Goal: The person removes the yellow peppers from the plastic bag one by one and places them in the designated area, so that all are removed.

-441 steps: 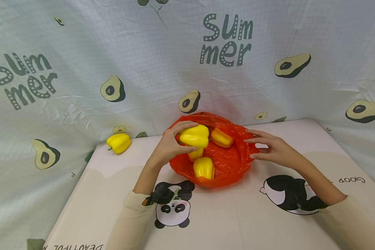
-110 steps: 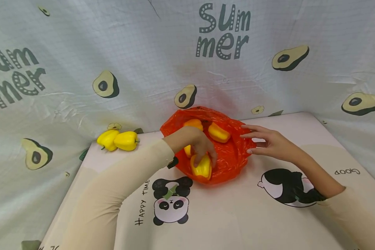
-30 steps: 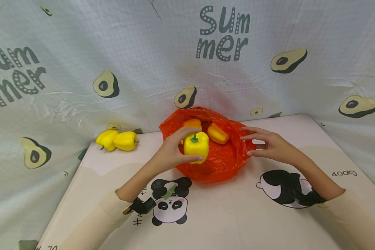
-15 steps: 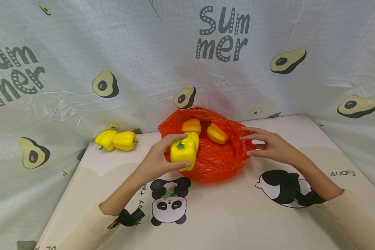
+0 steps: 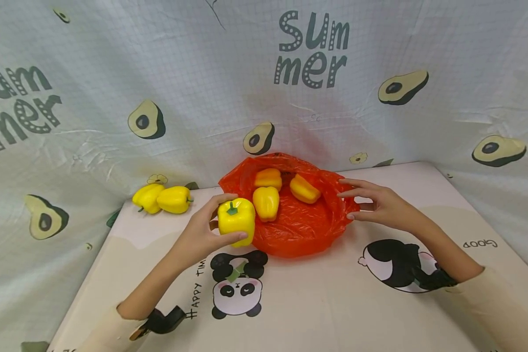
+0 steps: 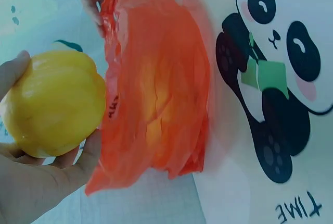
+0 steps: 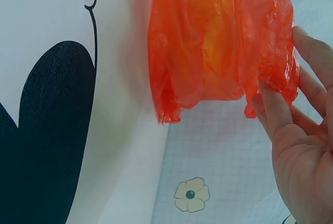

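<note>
A yellow bell pepper (image 5: 236,221) with a green stem is held between the thumb and fingers of my left hand (image 5: 202,233), just off the bag's left side. The left wrist view shows the same pepper (image 6: 54,101) in the hand. A red plastic bag (image 5: 301,239) lies with its mouth spread. Inside it are a yellow pepper (image 5: 266,203) and two orange-yellow ones (image 5: 268,179), (image 5: 305,189). My right hand (image 5: 380,208) holds the bag's right rim, thumb and fingers on either side of the film (image 7: 270,52).
Two yellow peppers (image 5: 147,198), (image 5: 174,199) lie touching each other at the table's back left corner. The pale table cover (image 5: 317,303) bears printed pandas. A white curtain (image 5: 211,88) with avocado prints hangs behind the table.
My left hand has lifted a yellow pepper from the bag and carried it left, past the rim. Earlier, a second pepper joined the one at back left. My right hand stays at the bag.
</note>
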Demonstrator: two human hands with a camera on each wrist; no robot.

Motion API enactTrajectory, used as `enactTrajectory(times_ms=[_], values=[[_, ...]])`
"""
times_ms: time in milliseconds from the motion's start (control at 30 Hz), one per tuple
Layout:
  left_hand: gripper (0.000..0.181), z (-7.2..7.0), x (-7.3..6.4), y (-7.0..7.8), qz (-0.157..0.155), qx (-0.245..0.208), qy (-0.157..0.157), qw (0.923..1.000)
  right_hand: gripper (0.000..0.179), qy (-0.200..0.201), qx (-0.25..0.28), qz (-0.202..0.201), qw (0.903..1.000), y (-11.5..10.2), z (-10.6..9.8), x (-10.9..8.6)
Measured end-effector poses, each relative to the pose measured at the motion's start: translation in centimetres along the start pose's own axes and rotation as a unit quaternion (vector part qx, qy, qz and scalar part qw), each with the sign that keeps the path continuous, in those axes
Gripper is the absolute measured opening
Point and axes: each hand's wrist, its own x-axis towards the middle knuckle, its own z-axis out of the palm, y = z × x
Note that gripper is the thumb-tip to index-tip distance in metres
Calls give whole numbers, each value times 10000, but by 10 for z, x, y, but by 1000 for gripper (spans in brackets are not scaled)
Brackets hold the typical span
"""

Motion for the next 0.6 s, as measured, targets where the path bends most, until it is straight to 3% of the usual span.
enactTrajectory(times_ms=[600], values=[[77, -23, -14, -13, -19, 458, 323, 9984, 48, 20, -34, -108, 9999, 3, 2, 0]])
